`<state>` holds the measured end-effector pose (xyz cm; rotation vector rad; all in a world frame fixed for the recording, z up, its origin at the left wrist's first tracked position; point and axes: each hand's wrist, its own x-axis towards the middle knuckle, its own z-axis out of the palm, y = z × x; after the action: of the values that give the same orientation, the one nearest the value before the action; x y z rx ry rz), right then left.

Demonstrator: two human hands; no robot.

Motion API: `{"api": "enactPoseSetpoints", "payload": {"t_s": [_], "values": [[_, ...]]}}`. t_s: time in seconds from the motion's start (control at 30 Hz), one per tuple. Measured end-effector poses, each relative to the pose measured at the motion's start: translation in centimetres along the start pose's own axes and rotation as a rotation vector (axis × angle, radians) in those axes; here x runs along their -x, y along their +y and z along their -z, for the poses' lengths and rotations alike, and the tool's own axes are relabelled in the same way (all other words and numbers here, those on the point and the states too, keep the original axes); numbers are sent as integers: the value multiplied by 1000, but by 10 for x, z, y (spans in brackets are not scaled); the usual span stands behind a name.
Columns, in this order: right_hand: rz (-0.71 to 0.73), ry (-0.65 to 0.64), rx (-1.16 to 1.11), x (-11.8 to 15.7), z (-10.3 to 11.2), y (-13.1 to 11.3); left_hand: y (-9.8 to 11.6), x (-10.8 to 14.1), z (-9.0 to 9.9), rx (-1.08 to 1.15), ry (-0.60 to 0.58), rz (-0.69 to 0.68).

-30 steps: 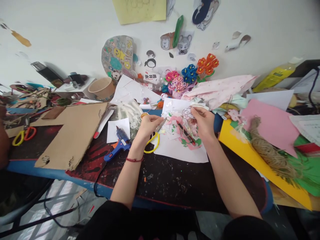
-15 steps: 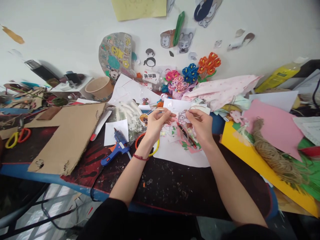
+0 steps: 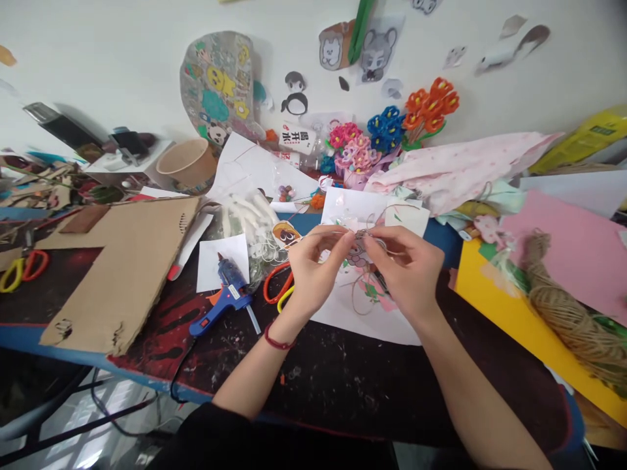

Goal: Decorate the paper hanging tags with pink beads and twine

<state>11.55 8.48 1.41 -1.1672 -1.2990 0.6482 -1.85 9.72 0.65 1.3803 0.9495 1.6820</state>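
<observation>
A small paper cutout (image 3: 357, 254) with a line-drawn cartoon figure is held up over the white sheets. My left hand (image 3: 316, 264) pinches its upper edge between thumb and forefinger. Close beside it, my right hand (image 3: 406, 267) grips the same edge, thumb tip almost touching the left one. Thin brown string (image 3: 360, 307) loops below the fingers; whether it is tied to the cutout I cannot tell. Pink and green paper scraps (image 3: 375, 294) lie underneath on a white sheet (image 3: 343, 316). Scissors with red and yellow handles (image 3: 279, 284) rest by my left wrist.
A blue glue gun (image 3: 228, 297) lies on white paper left of my hands. Further left is a cut cardboard piece (image 3: 132, 261). A twine bundle (image 3: 563, 300) rests on yellow card (image 3: 480, 281) at right. Bright craft flowers (image 3: 357, 150) stand at the back.
My hands have come together at the cutout's top edge; before, they were apart, with the cutout in the right. The view has shifted closer and lower.
</observation>
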Motion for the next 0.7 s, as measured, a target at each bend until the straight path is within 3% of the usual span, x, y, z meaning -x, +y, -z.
{"api": "enactPoseSetpoints", "payload": {"t_s": [0.3,0.7], "values": [[100,22,43,7,1,-5,7,10,-1,-262,110,-335],[226,31,91,9,2,-1,13,10,3,-562,9,-667]]}}
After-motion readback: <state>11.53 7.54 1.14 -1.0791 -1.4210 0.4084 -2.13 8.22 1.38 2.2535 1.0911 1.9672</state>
